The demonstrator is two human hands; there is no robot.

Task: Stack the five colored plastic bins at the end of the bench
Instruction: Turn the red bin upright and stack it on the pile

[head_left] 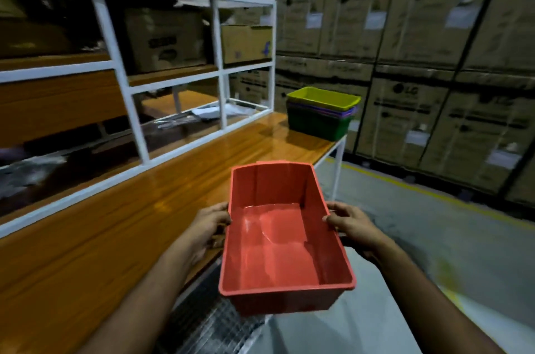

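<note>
- We judge this to be the carrying step: the red bin [285,240] is in the air, over the near edge of the desk [121,226] and the floor beside it, open side up and empty.
- Our left hand [210,226] is closed on the bin's left rim, fingers wrapped over the edge.
- Our right hand [348,222] is clamped on the right rim in the same way, thumb on top; neither hand holds anything else.
- At the far end of the desk sits the stack [321,114]: a yellow-green bin [324,98] on top, purple rims beneath it, a dark green bin [315,125] at the bottom. We cannot count the purple layers for certain.
- The stack is well apart from us, so the next move calls for walking the red bin down the desk, squaring it over the yellow-green bin, and lowering it in level so it nests.
</note>
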